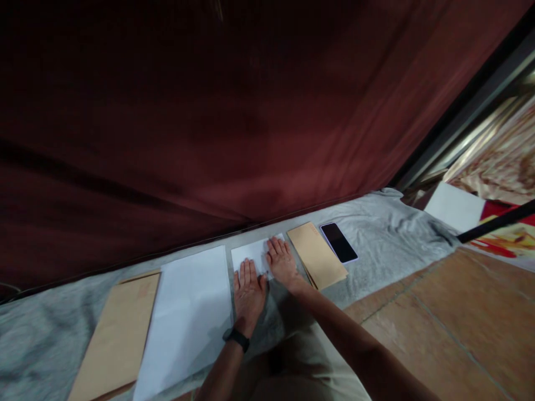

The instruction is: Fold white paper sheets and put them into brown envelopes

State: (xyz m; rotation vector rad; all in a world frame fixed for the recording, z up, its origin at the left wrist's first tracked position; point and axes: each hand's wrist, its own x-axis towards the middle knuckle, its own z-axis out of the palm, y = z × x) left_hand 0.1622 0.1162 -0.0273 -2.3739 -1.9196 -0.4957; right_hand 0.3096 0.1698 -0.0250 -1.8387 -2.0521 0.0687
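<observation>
A folded sheet of white paper (259, 249) lies crosswise on the grey cloth in front of me. My left hand (249, 289), a dark watch on its wrist, rests flat on the sheet's near left part with fingers stretched out. On its right part my right hand (281, 260) presses flat, fingers spread. Left of the hands is a stack of larger white paper (190, 312). Small brown envelopes (317, 256) are stacked just right of my right hand.
Larger brown envelopes (119, 334) lie at the far left. A phone (339, 243) with a dark screen sits beside the small envelopes. Grey cloth (384, 239) covers the narrow surface, backed by a dark red wall-like panel (234, 122). Tiled floor (438, 328) shows at right.
</observation>
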